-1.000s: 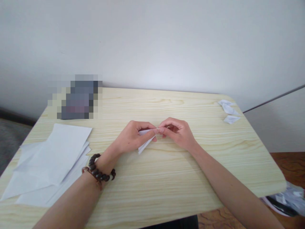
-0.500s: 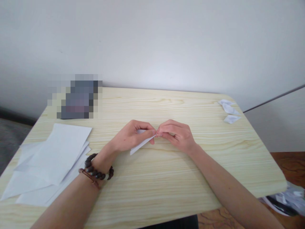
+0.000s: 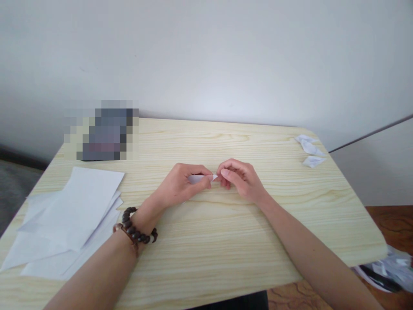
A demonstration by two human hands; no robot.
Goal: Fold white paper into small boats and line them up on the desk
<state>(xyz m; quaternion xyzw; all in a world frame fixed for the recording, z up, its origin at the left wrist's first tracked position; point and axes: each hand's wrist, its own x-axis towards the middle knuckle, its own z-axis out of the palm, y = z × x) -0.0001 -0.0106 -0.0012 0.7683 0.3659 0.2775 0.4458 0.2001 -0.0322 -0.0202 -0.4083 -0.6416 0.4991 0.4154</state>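
Over the middle of the table, a narrow piece of folded white paper [image 3: 197, 178] is pinched between the thumb and fingers of my left hand [image 3: 181, 183]. Its pointed end sticks out to the right past the left thumb. My right hand [image 3: 240, 177] meets that point with curled fingers, the thumb lying against the index finger. How much of the tip sits between the right fingers is hard to see. Much of the paper is hidden behind my left hand, which has a dark beaded bracelet [image 3: 137, 234] at its wrist.
Overlapping white paper sheets [image 3: 87, 202] lie on the table's left side. Behind them is a dark, pixelated object [image 3: 106, 135]. Several small folded white paper pieces [image 3: 311, 147] rest near the far right edge of the wood-grain table [image 3: 219, 245]. A pale wall [image 3: 226, 60] rises behind.
The folded paper has turned in my left hand, and its lower corner no longer hangs below the thumb. My right hand has rolled so its thumb now shows on top.
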